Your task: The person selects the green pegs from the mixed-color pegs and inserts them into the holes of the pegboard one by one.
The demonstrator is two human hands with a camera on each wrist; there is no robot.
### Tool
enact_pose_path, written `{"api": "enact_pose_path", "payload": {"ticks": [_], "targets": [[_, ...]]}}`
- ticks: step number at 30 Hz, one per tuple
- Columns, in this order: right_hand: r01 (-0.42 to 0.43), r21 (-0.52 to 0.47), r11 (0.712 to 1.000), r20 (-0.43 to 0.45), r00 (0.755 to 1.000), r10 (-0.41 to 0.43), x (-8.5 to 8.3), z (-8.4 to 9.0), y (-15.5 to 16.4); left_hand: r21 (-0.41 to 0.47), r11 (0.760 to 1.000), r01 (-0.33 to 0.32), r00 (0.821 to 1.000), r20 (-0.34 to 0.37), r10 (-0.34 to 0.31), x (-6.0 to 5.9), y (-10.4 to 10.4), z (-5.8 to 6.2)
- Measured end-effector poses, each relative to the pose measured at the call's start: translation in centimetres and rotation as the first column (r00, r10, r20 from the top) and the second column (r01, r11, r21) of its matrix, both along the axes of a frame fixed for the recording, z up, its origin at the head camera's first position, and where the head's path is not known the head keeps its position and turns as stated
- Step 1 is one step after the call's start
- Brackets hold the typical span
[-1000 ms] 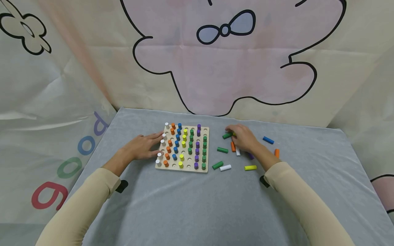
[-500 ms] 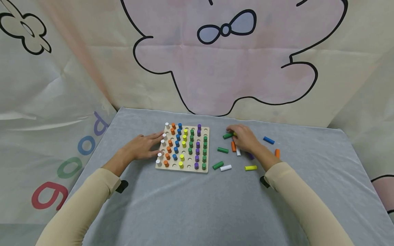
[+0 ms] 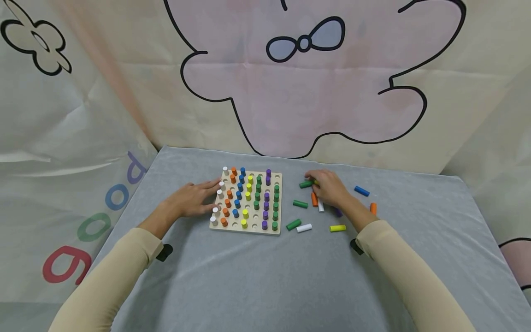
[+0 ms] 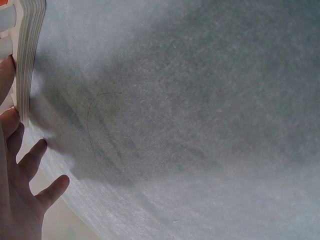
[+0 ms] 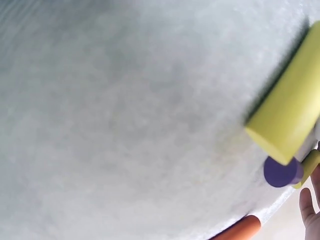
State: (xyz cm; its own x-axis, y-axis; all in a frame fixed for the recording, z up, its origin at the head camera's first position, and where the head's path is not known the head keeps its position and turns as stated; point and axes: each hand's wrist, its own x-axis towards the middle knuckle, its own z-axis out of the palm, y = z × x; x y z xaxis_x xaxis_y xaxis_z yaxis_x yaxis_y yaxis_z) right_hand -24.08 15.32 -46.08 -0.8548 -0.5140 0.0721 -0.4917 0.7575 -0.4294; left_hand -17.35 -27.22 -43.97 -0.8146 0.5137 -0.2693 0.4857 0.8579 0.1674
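A pale wooden pegboard (image 3: 248,229) stands on the grey cloth with rows of white, orange, blue, yellow, green and purple pegs. My left hand (image 3: 194,199) touches its left edge with spread fingers. In the left wrist view, fingers (image 4: 11,120) of that hand lie against the board's layered side. My right hand (image 3: 327,186) is lowered over the loose pegs at the right. Beneath its fingers a yellow peg (image 3: 316,182) shows in part, beside a green peg (image 3: 305,184). Whether the fingers pinch the yellow peg is hidden.
Around my right hand lie an orange peg (image 3: 314,199), a white peg (image 3: 304,228), a yellow peg (image 3: 338,228), a blue peg (image 3: 362,191) and a purple peg (image 5: 280,172). Several holes on the board stand bare. A printed cloth backdrop (image 3: 352,106) rises behind the table.
The view has tilted very slightly. Both hands, the board and the pegs stay where they were.
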Motion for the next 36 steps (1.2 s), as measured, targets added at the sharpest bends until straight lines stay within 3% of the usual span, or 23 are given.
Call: {"api": "enact_pose_path", "payload": {"ticks": [27, 36], "targets": [[-0.009, -0.067, 0.998, -0.009, 1.0, 0.008, 0.4, 2.3, -2.3, -0.01, 1.0, -0.015, 1.0, 0.014, 0.016, 0.1, 0.1, -0.2], [-0.018, -0.088, 0.996, -0.048, 0.999, 0.014, 0.1, 3.3, -3.6, -0.01, 1.0, -0.011, 1.0, 0.004, 0.011, 0.0, 0.2, 0.0]]}}
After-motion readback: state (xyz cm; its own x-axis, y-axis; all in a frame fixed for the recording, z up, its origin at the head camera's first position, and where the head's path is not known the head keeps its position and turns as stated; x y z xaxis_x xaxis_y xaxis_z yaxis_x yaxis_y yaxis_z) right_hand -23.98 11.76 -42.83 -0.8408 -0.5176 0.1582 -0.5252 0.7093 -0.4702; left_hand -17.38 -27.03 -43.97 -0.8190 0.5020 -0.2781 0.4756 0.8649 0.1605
